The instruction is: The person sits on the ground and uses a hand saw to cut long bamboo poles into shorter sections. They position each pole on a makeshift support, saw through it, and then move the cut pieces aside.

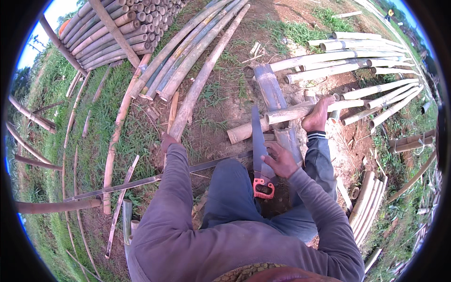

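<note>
My left hand (168, 141) is closed around the near end of a long bamboo pole (209, 70) that slopes away to the upper right. My right hand (280, 160) has its fingers apart and hovers over or touches the handsaw (258, 141); contact is unclear. The saw's blade points away from me and its orange handle is nearest my body, between my legs. Just beyond lie cut bamboo lengths (244, 133), and my bare right foot (317, 115) rests on one of them. A thick, dark bamboo piece (271, 89) lies beneath them.
More long poles (188, 56) lie beside the held one. A stack of bamboo (117, 28) stands at the far left behind slanted posts. Cut lengths (347, 56) are spread at the far right, with more (368, 207) near right. A long thin strip (136, 183) crosses at left.
</note>
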{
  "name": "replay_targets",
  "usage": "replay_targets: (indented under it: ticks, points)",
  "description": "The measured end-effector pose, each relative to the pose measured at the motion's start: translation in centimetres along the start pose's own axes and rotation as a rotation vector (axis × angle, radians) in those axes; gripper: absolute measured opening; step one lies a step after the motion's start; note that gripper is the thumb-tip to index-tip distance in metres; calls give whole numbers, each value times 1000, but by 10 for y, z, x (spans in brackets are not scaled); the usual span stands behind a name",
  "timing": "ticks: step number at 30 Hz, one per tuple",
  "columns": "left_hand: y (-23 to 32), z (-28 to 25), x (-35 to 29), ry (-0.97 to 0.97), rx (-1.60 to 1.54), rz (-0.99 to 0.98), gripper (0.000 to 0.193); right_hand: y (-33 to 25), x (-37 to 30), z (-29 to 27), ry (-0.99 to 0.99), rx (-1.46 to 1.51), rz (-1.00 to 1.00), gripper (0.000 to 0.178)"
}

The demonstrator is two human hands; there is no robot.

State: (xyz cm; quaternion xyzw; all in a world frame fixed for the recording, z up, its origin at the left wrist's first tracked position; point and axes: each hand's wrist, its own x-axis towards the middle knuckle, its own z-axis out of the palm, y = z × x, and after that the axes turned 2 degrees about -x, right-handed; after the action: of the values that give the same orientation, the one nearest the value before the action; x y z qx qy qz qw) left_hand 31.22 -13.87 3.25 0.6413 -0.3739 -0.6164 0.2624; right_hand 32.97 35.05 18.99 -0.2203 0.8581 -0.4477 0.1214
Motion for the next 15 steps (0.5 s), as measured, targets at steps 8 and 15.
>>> replay_targets:
  ticks: [8, 15]
  points:
    - [51, 140, -2, -332, 263, 190, 70, -26, -226, -38, 344, -291, 351, 45]
    - [35, 165, -55, 154, 806, 821, 93, -19, -225, -6, 208, -699, 303, 46]
